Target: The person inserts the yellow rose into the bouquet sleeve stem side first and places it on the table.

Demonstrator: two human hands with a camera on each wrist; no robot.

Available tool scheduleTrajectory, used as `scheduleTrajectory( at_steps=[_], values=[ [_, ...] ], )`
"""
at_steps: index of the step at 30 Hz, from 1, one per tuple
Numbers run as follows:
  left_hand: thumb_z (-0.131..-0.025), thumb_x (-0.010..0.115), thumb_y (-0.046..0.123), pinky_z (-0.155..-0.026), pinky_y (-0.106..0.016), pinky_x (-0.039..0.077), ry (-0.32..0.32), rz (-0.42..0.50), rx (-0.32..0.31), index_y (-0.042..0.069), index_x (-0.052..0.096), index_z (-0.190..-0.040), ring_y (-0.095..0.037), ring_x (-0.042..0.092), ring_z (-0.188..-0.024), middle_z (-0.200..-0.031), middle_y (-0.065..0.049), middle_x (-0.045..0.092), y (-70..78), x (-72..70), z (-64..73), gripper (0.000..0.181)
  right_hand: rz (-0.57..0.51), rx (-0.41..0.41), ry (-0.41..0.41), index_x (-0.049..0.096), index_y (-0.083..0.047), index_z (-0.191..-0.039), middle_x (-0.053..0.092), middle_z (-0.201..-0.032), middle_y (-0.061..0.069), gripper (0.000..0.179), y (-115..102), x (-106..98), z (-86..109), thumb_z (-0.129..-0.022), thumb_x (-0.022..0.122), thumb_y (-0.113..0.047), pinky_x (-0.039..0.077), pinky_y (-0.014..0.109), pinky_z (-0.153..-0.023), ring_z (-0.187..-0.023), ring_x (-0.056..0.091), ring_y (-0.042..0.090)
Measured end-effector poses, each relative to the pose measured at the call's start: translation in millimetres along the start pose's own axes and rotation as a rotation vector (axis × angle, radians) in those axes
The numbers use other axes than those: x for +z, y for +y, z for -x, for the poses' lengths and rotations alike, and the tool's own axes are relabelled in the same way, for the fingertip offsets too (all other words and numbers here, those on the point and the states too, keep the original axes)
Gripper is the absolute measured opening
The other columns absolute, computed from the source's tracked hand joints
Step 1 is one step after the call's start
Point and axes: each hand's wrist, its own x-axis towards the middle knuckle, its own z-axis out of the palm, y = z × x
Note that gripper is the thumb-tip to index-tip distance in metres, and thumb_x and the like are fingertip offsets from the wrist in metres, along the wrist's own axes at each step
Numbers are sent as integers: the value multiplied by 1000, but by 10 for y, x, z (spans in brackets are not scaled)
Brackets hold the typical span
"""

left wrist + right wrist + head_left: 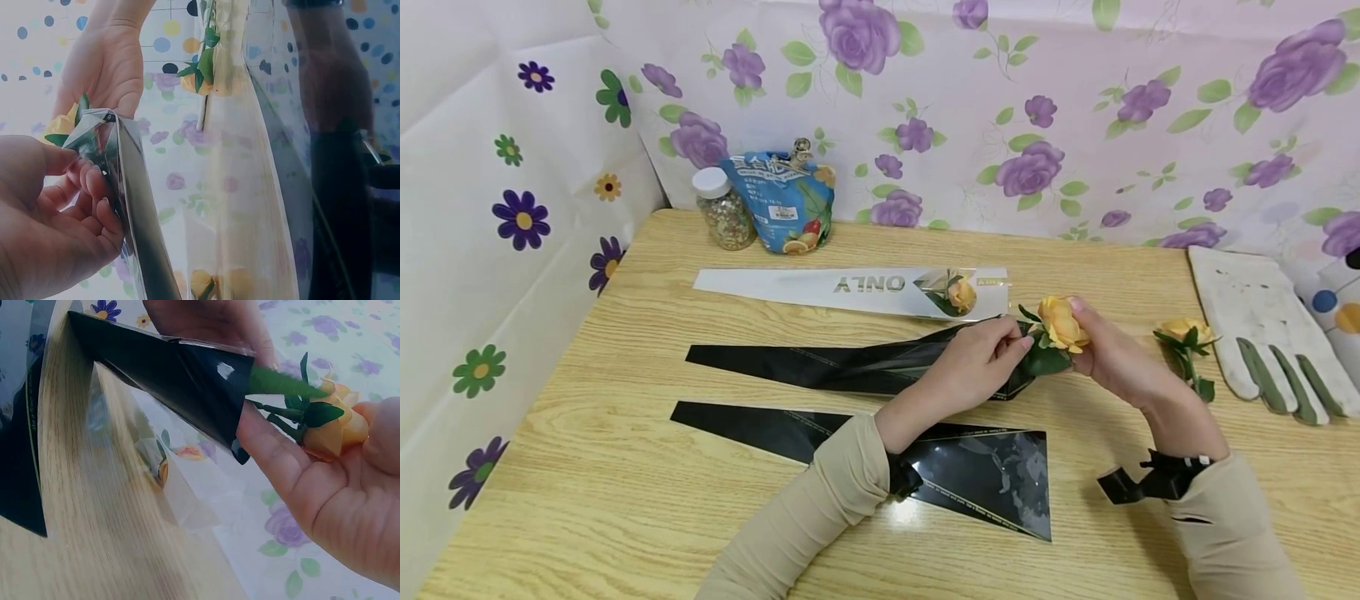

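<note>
My right hand (1116,362) holds a yellow artificial rose (1062,323) by its bloom, the thumb on the petals. The rose's green stem and leaves (284,387) run into the wide mouth of a black flower sleeve (820,368). At that mouth my left hand (966,362) pinches the sleeve's edge between thumb and fingers. In the right wrist view the sleeve (181,375) tapers away from the bloom, its lower stem hidden inside. A second black sleeve (985,471) lies flat under my left forearm.
Behind lies a white sleeve (790,287) holding a rose (961,294). A blue pouch (790,204) and a lidded jar (726,212) stand at the back left. Another yellow rose (1183,342) lies on the right beside white-and-green gloves (1247,292). Patterned sheets line the table's back and left.
</note>
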Motion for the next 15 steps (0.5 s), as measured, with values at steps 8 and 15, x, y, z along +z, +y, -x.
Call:
scheduleTrajectory(
  at_steps=[8,15],
  values=[
    [-100,45,30,-52,-19,30,47,23,-48,15,48,-79,-12,40,-53,-65,2,44,-18,-47,-6,25,329,106,44,17,-1,-146,27,-143,19,61,-49,-64,42,-102,25,-42,44,24,-89,-113,48,6],
    [-98,48,28,-50,-19,31,74,61,-60,15,49,-77,-11,40,-52,-65,3,46,-11,-40,5,25,391,47,75,39,0,-139,57,-118,-4,47,-54,-107,77,-101,41,-28,48,25,-82,-100,59,9]
  ],
)
